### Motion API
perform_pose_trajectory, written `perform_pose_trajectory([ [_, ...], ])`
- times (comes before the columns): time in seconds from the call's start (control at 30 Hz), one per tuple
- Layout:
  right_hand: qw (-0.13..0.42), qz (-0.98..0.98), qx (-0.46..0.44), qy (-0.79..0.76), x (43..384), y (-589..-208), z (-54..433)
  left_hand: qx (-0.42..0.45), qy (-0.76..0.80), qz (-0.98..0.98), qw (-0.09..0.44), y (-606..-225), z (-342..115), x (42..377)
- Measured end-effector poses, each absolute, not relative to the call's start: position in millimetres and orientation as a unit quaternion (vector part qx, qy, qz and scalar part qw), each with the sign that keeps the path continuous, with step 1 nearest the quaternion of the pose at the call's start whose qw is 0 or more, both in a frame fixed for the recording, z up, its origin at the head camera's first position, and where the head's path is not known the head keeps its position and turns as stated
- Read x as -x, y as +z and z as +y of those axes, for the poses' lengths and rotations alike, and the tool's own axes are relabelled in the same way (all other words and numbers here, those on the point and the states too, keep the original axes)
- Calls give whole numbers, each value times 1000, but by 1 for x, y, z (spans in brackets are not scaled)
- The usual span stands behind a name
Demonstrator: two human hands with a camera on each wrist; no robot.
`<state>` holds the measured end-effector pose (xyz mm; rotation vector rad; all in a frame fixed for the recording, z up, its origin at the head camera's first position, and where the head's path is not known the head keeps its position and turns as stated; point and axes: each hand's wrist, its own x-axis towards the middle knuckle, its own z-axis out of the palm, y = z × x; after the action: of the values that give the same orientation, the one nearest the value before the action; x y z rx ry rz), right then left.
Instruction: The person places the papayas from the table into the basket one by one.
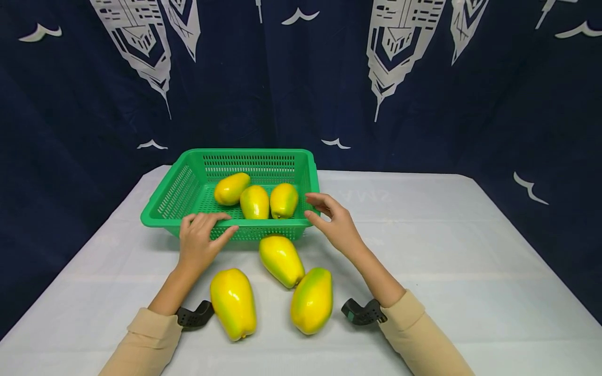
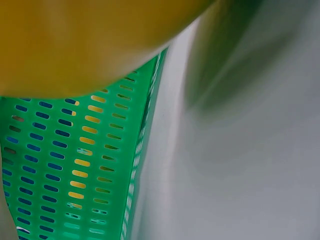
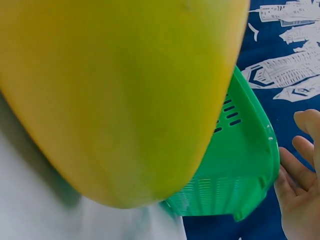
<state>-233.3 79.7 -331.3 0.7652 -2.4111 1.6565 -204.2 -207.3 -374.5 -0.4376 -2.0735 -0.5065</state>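
A green slotted plastic basket (image 1: pixel 258 223) stands toward the back of the table with three yellow papayas (image 1: pixel 232 189) inside. At the left part of its front rim is my left hand (image 1: pixel 199 240), its fingers over the rim and the thumb spread apart in front. My right hand (image 1: pixel 336 224) is at the front right corner, thumb and fingers parted, fingertips close to the rim. Nothing is held in it. Three more papayas lie in front of the basket: one (image 1: pixel 281 260) close to it, one (image 1: pixel 312 301) between my forearms, and one (image 1: pixel 233 304) beside my left wrist.
A white cloth covers the table (image 1: pixel 447 250). Behind it hangs a dark blue curtain (image 1: pixel 320 94) with white building and bird shapes. Black wrist cameras (image 1: pixel 195 316) sit low near the papayas. One papaya (image 3: pixel 120 100) fills much of the right wrist view.
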Motion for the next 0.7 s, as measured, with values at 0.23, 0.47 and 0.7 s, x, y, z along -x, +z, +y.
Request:
perform_pose_trajectory([
  [0.23,42,-790,-268,550,232,-327,83,183,-207,-843,462,-374,-207,205],
  [0.47,31,-785,-279,552,230,-324,83,181,-199,-848,456,-373,-207,204],
  [0.7,18,-786,-279,552,227,-319,84,183,-205,-843,462,-375,-208,205],
])
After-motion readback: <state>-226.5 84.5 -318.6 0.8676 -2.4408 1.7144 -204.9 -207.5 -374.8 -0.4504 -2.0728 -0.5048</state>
